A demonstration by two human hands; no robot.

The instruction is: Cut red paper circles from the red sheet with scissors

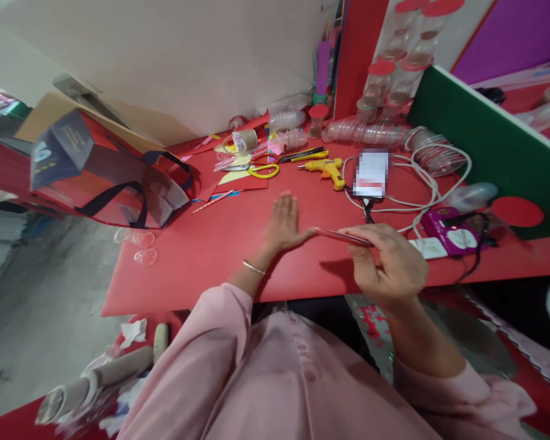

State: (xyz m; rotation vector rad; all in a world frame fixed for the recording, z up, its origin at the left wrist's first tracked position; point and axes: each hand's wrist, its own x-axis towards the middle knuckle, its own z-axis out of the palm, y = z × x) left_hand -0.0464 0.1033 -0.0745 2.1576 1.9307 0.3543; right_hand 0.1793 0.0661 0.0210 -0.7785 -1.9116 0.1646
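My right hand (387, 263) is closed on a thin red sheet (343, 237), held edge-on just above the red tabletop (201, 256). My left hand (284, 225) lies with its fingers stretched out and together; its thumb touches the left end of the sheet. A thin bangle sits on my left wrist. Both arms are in pink sleeves.
Behind the hands lie a yellow glue gun (327, 170), yellow-handled scissors (259, 168), a phone (371, 174), white cables (421, 183) and a purple device (451, 232). Stacked clear plastic cups (366, 131) stand at the back. A red bag (119, 183) sits left, a green board (481, 146) right.
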